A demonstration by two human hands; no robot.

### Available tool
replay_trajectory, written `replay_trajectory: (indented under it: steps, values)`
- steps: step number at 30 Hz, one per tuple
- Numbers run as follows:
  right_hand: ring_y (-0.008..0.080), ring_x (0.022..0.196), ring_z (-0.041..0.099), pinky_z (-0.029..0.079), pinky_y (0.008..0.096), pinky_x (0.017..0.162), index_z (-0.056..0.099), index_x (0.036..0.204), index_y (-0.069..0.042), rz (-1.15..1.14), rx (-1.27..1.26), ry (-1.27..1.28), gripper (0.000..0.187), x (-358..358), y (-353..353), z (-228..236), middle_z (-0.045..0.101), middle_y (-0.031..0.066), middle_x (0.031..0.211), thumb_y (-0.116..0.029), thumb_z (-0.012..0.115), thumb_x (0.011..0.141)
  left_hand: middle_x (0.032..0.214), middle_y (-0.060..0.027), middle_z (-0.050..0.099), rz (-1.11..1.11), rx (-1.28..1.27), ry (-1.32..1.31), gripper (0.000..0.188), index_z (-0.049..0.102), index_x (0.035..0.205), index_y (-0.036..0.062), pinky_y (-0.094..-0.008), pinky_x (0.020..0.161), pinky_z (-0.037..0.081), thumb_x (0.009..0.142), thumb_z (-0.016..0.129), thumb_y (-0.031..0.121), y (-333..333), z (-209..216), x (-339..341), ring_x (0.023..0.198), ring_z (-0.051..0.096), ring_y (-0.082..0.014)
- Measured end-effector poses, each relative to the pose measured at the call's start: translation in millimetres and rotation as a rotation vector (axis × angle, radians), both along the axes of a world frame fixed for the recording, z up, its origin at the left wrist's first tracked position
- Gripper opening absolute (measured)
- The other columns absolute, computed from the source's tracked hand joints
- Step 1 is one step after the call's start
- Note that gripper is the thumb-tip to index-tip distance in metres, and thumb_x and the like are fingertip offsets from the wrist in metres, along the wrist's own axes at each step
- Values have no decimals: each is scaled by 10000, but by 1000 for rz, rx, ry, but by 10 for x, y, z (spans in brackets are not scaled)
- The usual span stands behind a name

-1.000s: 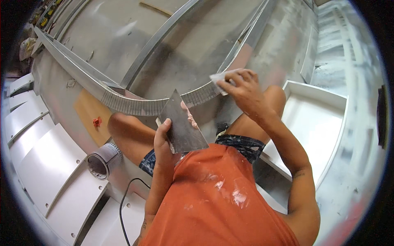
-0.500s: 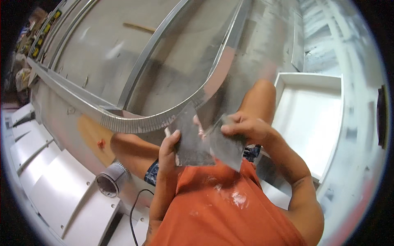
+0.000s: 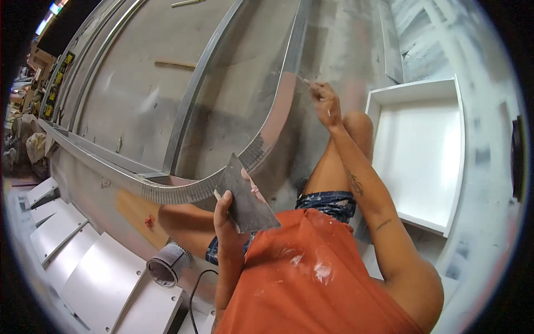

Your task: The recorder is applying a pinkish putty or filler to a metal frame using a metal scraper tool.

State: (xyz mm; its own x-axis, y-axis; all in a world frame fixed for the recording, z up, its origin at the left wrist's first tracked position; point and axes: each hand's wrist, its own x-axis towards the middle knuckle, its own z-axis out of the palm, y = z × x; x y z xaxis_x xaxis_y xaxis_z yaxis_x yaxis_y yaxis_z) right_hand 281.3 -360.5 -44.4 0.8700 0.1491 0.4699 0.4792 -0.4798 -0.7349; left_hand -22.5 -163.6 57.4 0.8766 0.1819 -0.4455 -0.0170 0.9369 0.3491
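Note:
My left hand (image 3: 223,217) grips a flat grey metal putty spreader (image 3: 247,209), its thumb on the upper face. A streak of pink filler (image 3: 253,186) lies along that spreader. Ahead and to the right, my right hand (image 3: 326,104) is closed on a second putty spreader (image 3: 305,82), seen nearly edge-on. Its blade is at the outer side of a curved metal frame (image 3: 183,192), beside a smooth coat of pink filler (image 3: 282,106); I cannot tell whether it touches. Closely spaced slits run along the bend of the frame, which is bare there.
A white open box (image 3: 417,156) stands to the right of my knee. At the lower left are a tin can (image 3: 167,265), a black cable (image 3: 196,295) and several white panels (image 3: 103,278). A wooden stick (image 3: 175,65) lies inside the frame.
My right hand has moved forward and away from the left, carrying its spreader from beside the other one to the coated stretch of frame. My left hand stays near my lap.

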Motion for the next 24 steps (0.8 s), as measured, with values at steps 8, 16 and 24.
replay_trajectory:
  steps: [8, 16, 24]
  values:
    - [249, 1020, 624, 493, 300, 906, 687, 1148, -63, 87, -11, 192, 355, -347, -477, 286, 659, 116, 1095, 88, 556, 855, 1079, -106, 666, 107, 1, 11, 333, 566, 1221, 6, -314, 869, 537, 970, 498, 214, -33, -89, 130, 953, 656, -200]
    - [344, 1147, 614, 507, 345, 946, 624, 1196, 38, 730, 233, -78, 366, -1698, 259, 1473, 567, 299, 1271, 84, 617, 833, 1088, -113, 657, 177, -167, -128, 335, 561, 1202, 10, -342, 866, 541, 970, 506, 245, -265, 112, 484, 959, 659, -196]
    - [323, 1170, 604, 461, 337, 1001, 618, 1191, 60, 514, -126, 74, 389, -1500, 358, 1683, 600, 230, 1271, 115, 572, 809, 1085, -108, 652, 166, 115, -145, 380, 536, 1217, -11, -352, 877, 536, 959, 514, 267, -159, 404, 381, 959, 660, -219]
